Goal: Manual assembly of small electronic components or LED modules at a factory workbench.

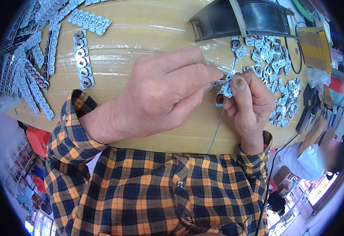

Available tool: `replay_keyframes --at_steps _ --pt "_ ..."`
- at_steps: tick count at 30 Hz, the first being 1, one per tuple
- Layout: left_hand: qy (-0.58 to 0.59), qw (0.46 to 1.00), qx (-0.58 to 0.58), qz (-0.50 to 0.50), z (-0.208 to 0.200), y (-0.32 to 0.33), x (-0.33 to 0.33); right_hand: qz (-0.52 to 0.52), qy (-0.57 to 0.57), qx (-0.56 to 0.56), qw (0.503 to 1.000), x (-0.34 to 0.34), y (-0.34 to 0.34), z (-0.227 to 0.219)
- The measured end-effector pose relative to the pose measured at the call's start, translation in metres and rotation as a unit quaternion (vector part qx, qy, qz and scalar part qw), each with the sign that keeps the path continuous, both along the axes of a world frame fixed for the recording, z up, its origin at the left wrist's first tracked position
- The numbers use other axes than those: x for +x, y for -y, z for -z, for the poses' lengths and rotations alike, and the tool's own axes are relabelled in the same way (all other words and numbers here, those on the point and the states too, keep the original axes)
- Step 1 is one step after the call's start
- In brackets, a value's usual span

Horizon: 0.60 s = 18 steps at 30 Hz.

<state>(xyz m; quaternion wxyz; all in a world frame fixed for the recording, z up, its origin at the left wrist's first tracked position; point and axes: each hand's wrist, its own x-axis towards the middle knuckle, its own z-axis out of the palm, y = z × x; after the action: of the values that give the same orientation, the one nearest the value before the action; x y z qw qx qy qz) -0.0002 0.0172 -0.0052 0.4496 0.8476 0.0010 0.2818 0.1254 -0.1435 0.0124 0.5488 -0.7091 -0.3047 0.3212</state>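
Observation:
My left hand (164, 90) reaches in from the left, thumb and fingers pinched on a small silvery piece, apparently the end of a circuit board; the fingers hide most of it. Facing it, my right hand (250, 98) grips a small pale circuit board (227, 87) with dark holes between thumb and fingers. The two hands meet closely over the table. Just below the gripped board shows another small board with a round brown part (219, 99); whether it lies on the table or hangs from the held one, I cannot tell.
Loose small boards (284, 98) lie piled at the right. At the left are stacked board strips (26, 78), a single strip (83, 59) and a small panel (89, 22). A black curved housing (242, 19) stands at the back. A co-worker (309, 157) sits at the right.

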Motion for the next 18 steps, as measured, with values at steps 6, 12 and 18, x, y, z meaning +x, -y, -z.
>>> replay_keyframes --at_steps 6,12,18 --pt "0.007 1.0 0.0 -0.016 0.0039 0.0034 0.0004 -0.002 -0.008 -0.018 1.0 0.0002 -0.0021 -0.0044" --pt "0.002 1.0 -0.017 -0.016 0.0021 0.0024 0.0 -0.005 -0.066 -0.023 0.998 0.0025 -0.0013 0.0014" --pt "0.007 0.999 -0.005 -0.033 0.0011 0.0 0.0003 0.005 -0.086 -0.016 0.996 0.0028 0.0013 0.0007"
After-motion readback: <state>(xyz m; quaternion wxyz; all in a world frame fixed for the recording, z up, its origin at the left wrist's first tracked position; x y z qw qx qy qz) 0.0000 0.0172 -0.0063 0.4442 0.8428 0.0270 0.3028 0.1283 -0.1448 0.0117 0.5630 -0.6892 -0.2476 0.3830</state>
